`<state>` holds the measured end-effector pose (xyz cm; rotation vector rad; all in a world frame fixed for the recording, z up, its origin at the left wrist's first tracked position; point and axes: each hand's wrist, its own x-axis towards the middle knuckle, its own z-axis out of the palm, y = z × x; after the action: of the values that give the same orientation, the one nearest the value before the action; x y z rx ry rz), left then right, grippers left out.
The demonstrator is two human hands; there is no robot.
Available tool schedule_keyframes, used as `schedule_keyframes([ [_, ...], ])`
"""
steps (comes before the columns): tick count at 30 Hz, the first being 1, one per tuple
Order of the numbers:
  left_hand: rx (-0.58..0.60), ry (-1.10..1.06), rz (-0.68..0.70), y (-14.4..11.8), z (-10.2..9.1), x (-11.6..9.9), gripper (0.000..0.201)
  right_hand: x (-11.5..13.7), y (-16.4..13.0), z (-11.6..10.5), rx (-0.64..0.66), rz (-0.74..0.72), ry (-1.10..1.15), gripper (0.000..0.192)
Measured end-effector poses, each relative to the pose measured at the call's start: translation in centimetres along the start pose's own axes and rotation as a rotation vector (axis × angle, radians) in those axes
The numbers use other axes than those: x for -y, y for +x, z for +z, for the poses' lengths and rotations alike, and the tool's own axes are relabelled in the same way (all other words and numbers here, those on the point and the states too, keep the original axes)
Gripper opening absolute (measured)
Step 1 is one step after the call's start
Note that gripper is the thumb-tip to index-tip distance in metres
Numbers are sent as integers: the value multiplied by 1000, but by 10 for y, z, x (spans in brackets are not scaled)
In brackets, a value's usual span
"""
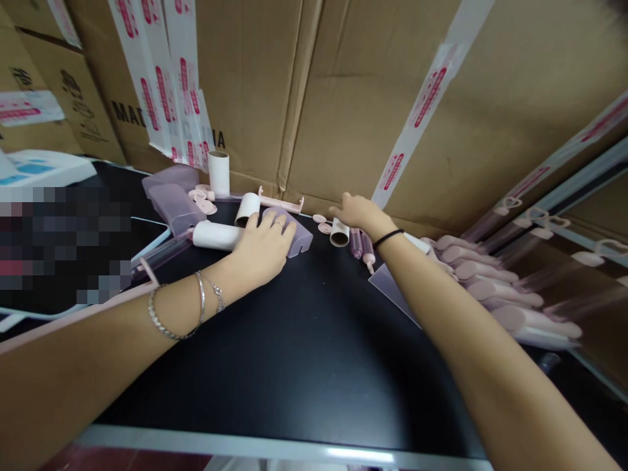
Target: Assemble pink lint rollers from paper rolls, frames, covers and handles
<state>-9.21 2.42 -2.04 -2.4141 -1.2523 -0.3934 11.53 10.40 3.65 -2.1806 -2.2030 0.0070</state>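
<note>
My left hand (265, 245) lies palm down with its fingers stretched over a translucent purple plastic cover (299, 239). Beside its thumb a white cardboard tube (216, 235) lies on its side, and another white tube (248, 208) is just behind. Farther right, my right hand (362, 214) reaches toward the cardboard wall, thumb and finger apart, with nothing visible between them; its other fingers are partly hidden. Under it is a short white tube (339, 233). Small pink discs (321, 224) lie to its left, and purple-pink tubular pieces (363, 245) lie below the wrist.
Tall cardboard boxes (343, 98) wall off the back of the black table (294, 366). Several pink rounded parts with clear tubes (515, 320) line the right side. Purple covers (171, 203) and an upright white tube (219, 173) stand left. A flat purple sheet (392, 291) lies under my right forearm.
</note>
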Motion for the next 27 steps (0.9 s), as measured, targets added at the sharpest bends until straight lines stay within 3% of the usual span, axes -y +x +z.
schedule_keyframes([
  [4, -25, -7, -7, 1, -2, -6, 50, -1, 2, 19, -69, 202, -29, 57],
  [10, -157, -329, 51, 6, -10, -13, 46, -2, 1, 2, -131, 161, -12, 48],
  [14, -179, -284, 66, 3, -6, -14, 47, 7, 5, 1, 5, 57, 57, 35],
  [19, -64, -110, 30, 0, -1, -10, 46, 23, 5, 17, 185, -56, 209, 26],
  [21, -12, -48, 27, 0, -3, -8, 46, 24, 5, 16, 129, -62, 251, 30],
  [27, 53, 64, -66, -2, -21, -9, 35, 22, 17, 12, -345, -128, 396, 53],
])
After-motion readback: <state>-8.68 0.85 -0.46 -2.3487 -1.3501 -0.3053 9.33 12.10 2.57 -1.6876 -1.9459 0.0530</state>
